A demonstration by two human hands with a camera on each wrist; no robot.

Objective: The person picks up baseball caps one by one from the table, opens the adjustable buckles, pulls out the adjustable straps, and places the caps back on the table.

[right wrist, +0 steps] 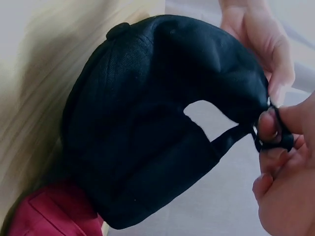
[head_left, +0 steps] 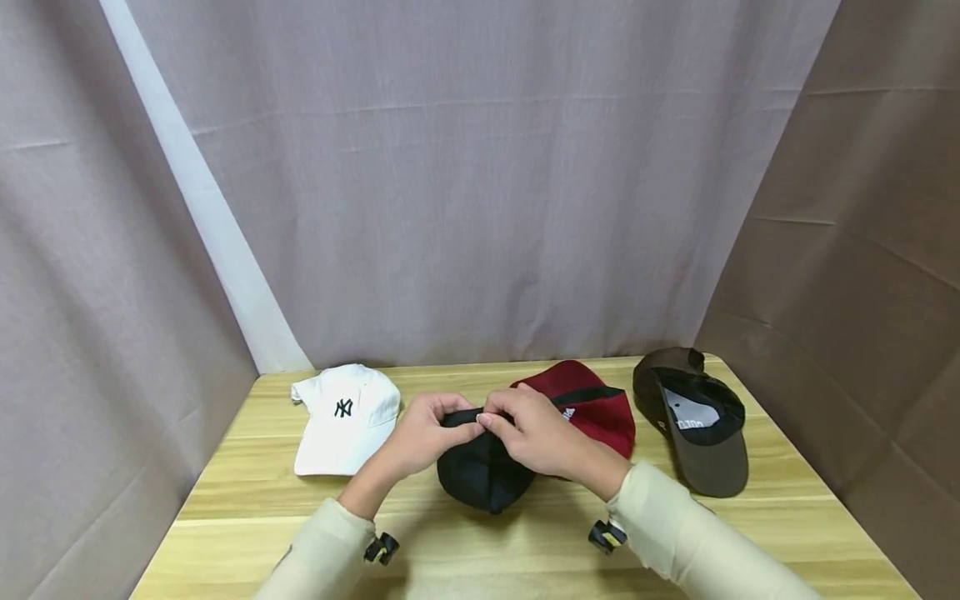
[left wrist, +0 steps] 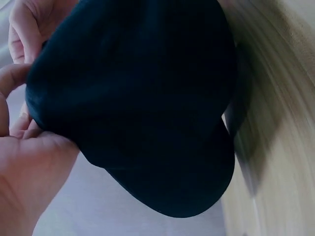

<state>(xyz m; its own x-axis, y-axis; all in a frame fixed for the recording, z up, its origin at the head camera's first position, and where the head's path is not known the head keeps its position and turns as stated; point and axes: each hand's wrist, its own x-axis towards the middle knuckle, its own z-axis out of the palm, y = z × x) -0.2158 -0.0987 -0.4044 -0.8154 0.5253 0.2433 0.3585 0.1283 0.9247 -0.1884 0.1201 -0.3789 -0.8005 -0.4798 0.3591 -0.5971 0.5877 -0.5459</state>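
The left hand [head_left: 427, 429] and right hand [head_left: 536, 429] pinch a black cap [head_left: 480, 475] by its edge and back strap [right wrist: 231, 139] above the counter [head_left: 480, 554], beside a red cap [head_left: 613, 421], and the thin strap could slip free if the right hand's pinch loosens.

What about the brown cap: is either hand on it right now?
No, in the head view the brown cap lies near the table's right edge, while left hand and right hand grip the black cap.
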